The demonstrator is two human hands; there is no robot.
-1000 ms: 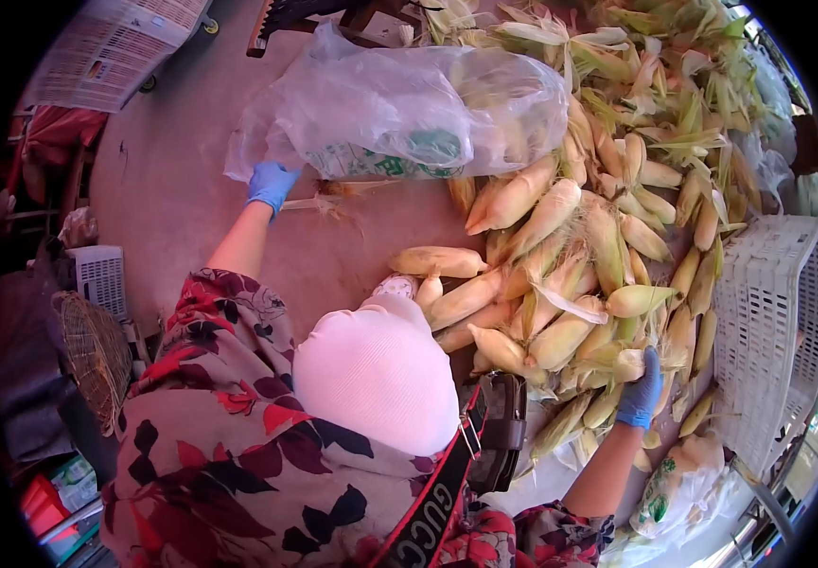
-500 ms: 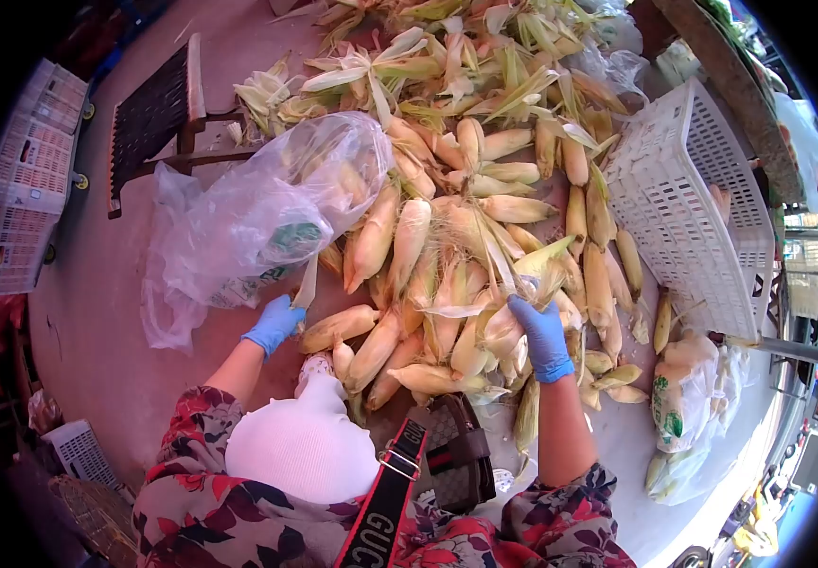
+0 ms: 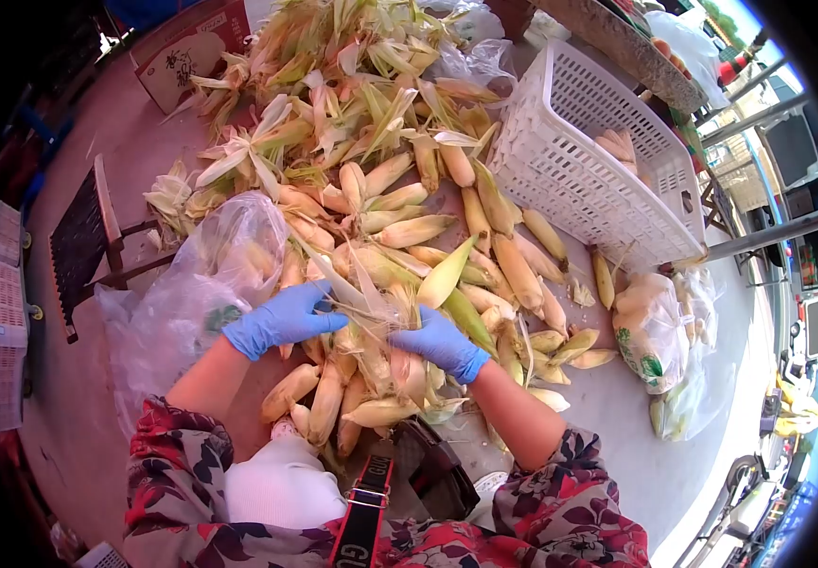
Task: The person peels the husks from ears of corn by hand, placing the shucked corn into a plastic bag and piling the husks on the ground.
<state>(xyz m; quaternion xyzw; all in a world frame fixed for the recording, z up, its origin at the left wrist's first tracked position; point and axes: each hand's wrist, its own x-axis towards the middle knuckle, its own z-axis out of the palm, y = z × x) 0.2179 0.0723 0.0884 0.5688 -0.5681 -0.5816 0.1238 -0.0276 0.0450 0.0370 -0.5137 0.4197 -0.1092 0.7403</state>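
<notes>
My left hand [image 3: 286, 317], in a blue glove, reaches in with thumb and fingers apart beside pale, loose husk leaves [image 3: 357, 295]. Facing it, my right hand [image 3: 442, 343], also blue-gloved, is closed on an ear of corn [image 3: 407, 369] still wrapped in pale husk; its fingertips are partly hidden by silk and leaves. Under and around both hands lies a heap of corn ears [image 3: 328, 402], mostly in thin yellowish husk. A greener husk [image 3: 466, 312] stands out just beyond my right hand.
A white plastic crate [image 3: 570, 151] tilts at the right of the heap. Stripped husks [image 3: 333, 57] pile up at the far side. A clear plastic bag [image 3: 182, 293] lies left, near a dark low stool [image 3: 82, 246]. Filled bags [image 3: 655, 331] sit right, and a bag with a strap [image 3: 428, 469] hangs at my front.
My left hand, which held a husk strip out at the left, has come in beside my right hand. My right hand has moved left. The view has turned to the right.
</notes>
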